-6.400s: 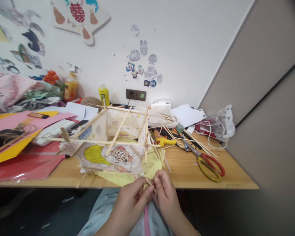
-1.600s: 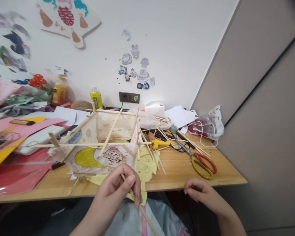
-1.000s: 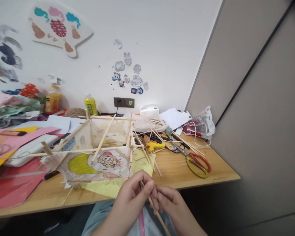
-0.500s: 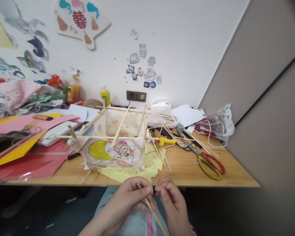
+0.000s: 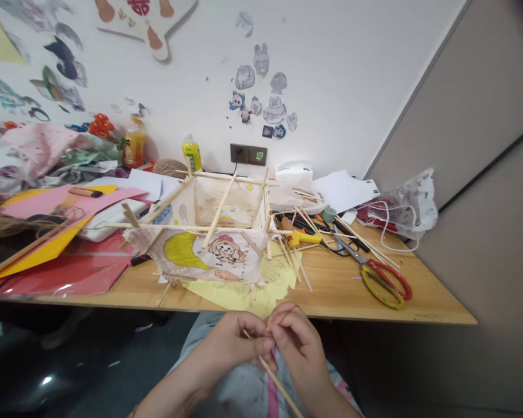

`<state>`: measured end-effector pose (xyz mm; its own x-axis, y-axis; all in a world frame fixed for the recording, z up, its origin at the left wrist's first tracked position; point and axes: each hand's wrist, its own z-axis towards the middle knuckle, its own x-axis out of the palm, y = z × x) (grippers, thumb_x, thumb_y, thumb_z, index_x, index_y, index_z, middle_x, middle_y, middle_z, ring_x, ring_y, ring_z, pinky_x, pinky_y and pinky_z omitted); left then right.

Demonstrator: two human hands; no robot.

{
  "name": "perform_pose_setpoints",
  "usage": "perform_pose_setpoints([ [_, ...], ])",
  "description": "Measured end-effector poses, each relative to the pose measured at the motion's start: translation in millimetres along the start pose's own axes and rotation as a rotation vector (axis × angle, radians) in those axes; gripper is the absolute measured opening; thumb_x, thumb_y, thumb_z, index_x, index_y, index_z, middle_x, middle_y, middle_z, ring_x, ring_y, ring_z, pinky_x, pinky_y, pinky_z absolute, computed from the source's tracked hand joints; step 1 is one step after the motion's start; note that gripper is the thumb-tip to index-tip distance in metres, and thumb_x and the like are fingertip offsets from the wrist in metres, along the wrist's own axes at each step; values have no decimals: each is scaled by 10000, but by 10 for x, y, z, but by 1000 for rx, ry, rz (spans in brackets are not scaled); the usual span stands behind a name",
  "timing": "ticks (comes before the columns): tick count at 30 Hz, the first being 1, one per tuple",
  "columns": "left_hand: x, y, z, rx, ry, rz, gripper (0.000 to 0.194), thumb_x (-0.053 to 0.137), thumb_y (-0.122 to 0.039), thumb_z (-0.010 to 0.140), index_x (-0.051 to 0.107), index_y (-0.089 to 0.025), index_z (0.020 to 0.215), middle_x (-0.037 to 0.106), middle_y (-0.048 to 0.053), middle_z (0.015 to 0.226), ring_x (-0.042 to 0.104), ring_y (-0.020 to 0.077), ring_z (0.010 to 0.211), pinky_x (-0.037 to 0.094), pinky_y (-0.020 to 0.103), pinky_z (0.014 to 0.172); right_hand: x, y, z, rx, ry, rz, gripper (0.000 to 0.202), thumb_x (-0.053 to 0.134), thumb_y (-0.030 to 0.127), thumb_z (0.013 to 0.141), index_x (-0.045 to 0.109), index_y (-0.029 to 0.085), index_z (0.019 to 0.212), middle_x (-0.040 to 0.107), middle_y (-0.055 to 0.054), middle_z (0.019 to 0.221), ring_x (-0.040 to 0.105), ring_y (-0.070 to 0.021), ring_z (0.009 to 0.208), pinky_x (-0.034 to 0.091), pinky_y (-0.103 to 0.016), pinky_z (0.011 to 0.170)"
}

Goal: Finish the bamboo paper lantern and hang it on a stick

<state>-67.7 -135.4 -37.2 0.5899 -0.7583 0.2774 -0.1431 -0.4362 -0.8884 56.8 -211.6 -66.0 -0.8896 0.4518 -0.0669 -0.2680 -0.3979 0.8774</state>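
Over my lap, my left hand (image 5: 237, 345) is closed around a thin wooden stick (image 5: 281, 386), which slants down to the right. My right hand (image 5: 298, 348) pinches a fine red thread (image 5: 287, 315) that runs across its fingers. Both sets of fingertips meet near the stick's upper part; what lies between them is hidden. Just beyond them on the table stands a box-shaped frame of wooden sticks (image 5: 220, 209) with cloth sides. Its front cloth panel (image 5: 218, 255) carries a cartoon figure and a yellow crescent. Yellow paper with pencil drawings (image 5: 281, 273) lies partly beneath it.
Red-and-yellow-handled scissors (image 5: 386, 281) lie open at the right, near a yellow glue gun (image 5: 303, 238) and loose sticks. Coloured paper, a red folder (image 5: 70, 276) and twine crowd the left. Two bottles stand by the wall. The wooden table's front edge (image 5: 353, 316) runs just beyond my hands.
My right hand has come in against my left, closing the small gap between their fingertips. The stick stays in my left hand. The camera view has tilted slightly down and shifted left.
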Motion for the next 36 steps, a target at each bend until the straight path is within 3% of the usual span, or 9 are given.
perform_pose_setpoints([
  [7,30,-74,-25,16,64,43,326,741,-455,629,696,-132,634,695,51,603,635,144,577,483,245,634,-84,39,112,116,137,-46,148,575,238,823,637,185,699,586,-30,747,585,-155,730,468,-273,651],
  [10,19,-53,-21,25,31,20,298,736,-427,652,673,-137,630,693,40,593,642,138,580,476,228,613,-127,32,75,112,107,-77,96,566,219,815,616,192,737,587,-23,751,580,-152,724,466,-262,639],
  [18,13,-15,-37,-17,-14,-116,295,782,-391,602,642,-135,650,688,15,584,639,128,567,495,234,603,-127,6,-189,-116,68,-308,68,571,154,818,575,212,782,554,-8,761,551,-140,717,441,-246,634],
  [23,-18,-2,-51,-20,-14,-98,312,784,-392,601,635,-129,675,692,8,618,633,116,585,497,232,615,-99,20,-204,-223,47,-444,88,544,135,845,554,200,786,558,-12,765,537,-136,707,432,-241,627],
  [29,-59,55,-35,-20,-39,-49,343,783,-414,595,624,-119,668,684,9,614,621,110,590,481,222,608,-104,21,-205,-411,112,-643,156,441,115,892,543,177,793,566,-38,737,496,-158,687,388,-284,636],
  [36,-53,60,-37,-31,-36,-34,395,786,-455,565,602,-125,677,690,30,630,633,148,603,493,280,629,-53,63,-180,-511,95,-742,239,367,119,916,510,168,731,551,-50,661,458,-161,642,358,-287,604],
])
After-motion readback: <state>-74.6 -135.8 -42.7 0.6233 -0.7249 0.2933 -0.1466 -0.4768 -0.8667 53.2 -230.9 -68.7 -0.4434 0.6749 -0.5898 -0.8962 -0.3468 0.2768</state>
